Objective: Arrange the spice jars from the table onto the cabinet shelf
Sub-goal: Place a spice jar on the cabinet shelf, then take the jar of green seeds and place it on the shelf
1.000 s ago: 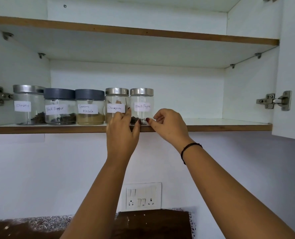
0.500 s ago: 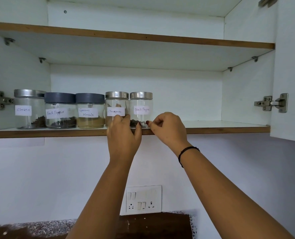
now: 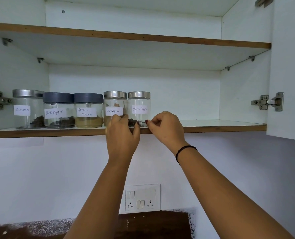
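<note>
Five labelled spice jars stand in a row on the lower cabinet shelf point(image 3: 212, 129): cloves point(image 3: 26, 107), a grey-lidded black pepper jar point(image 3: 58, 109), garam masala point(image 3: 88, 109), cinnamon point(image 3: 114, 102) and a small steel-lidded black pepper jar point(image 3: 139, 106). My left hand point(image 3: 121, 133) is at the shelf's front edge. Its fingers lie over the cinnamon jar's base and its thumb is against the small black pepper jar's lower left. My right hand point(image 3: 165, 128), fingers curled, touches that jar's lower right with its fingertips. The jar stands upright on the shelf.
The shelf runs bare to the right of the jars up to the cabinet wall. An upper shelf point(image 3: 143, 37) is above. The open right door point(image 3: 290, 66) hangs on a hinge point(image 3: 267, 101). A switch socket plate point(image 3: 142, 197) is on the wall below, above a dark counter point(image 3: 152, 225).
Both hands stay at the base of the small black pepper jar with only slight finger shifts. The view has shifted a little.
</note>
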Tool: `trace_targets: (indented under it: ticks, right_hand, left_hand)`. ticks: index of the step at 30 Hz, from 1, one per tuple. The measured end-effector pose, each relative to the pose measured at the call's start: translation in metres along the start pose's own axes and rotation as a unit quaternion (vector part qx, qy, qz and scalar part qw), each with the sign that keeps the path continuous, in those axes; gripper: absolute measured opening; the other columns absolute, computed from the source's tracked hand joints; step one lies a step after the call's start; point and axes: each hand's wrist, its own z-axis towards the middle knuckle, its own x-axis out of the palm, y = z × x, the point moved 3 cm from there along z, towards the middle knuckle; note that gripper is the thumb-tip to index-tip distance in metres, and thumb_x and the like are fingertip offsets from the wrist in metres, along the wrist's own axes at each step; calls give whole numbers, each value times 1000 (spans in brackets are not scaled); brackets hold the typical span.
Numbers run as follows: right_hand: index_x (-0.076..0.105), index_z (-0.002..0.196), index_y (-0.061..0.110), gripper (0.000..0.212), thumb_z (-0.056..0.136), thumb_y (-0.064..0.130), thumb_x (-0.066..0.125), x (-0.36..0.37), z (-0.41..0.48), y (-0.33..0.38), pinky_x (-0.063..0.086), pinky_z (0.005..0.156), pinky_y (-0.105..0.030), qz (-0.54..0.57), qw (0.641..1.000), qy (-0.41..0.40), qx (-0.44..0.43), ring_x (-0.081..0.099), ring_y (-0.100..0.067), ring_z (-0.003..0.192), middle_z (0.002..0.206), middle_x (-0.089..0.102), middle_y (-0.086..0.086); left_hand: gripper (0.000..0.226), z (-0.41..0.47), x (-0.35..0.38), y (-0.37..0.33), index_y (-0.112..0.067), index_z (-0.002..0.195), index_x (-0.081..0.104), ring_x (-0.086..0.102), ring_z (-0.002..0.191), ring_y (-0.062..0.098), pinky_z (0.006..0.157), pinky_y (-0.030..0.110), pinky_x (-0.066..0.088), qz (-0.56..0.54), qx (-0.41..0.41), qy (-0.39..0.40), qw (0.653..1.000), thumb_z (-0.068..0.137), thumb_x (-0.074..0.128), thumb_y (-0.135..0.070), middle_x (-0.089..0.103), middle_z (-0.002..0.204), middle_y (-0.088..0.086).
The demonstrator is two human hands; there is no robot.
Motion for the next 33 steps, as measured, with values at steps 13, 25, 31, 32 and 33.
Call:
trace_targets:
  ticks: [13, 25, 31, 32, 33]
  right_hand:
    - [71, 83, 18, 13, 89, 23, 61, -18, -34, 0, 55, 62, -35, 52, 991, -25, -122, 59, -9, 75, 89, 59, 7]
    - [73, 79, 8, 15, 91, 16, 66, -60, -134, -23, 50, 62, -15, 202, 976, -26, -81, 64, -13, 73, 78, 66, 0]
    - [74, 83, 4, 16, 90, 15, 66, -64, -196, -40, 54, 68, -17, 215, 974, 12, -66, 65, -13, 74, 79, 68, -1]
    - [74, 83, 4, 15, 90, 14, 66, -63, -206, -44, 54, 68, -17, 214, 975, 20, -64, 65, -12, 74, 78, 68, -1]
    - [74, 82, 4, 13, 90, 13, 67, -62, -216, -49, 54, 67, -18, 212, 975, 28, -60, 65, -13, 74, 78, 68, -2]
  left_hand:
    - [27, -4, -8, -3, -8, 103, 67, 59, 92, 27, 77, 43, 55, -34, 10, -6, 999, 90, 61, -31, 60, 99, 10]
    - [20, -102, -43, -4, -23, 111, 72, 62, 97, 4, 78, 15, 48, -183, -5, 78, 980, 96, 61, -30, 68, 114, -5]
    - [17, -185, -36, -8, -25, 105, 73, 65, 96, 4, 86, 27, 55, -282, -95, 142, 944, 94, 61, -31, 71, 107, -9]
    - [18, -196, -36, -10, -25, 104, 73, 66, 95, 6, 86, 30, 55, -298, -108, 151, 936, 93, 61, -31, 71, 105, -10]
    - [18, -206, -34, -12, -25, 104, 74, 67, 94, 7, 85, 31, 55, -314, -122, 160, 928, 92, 61, -30, 72, 104, -11]
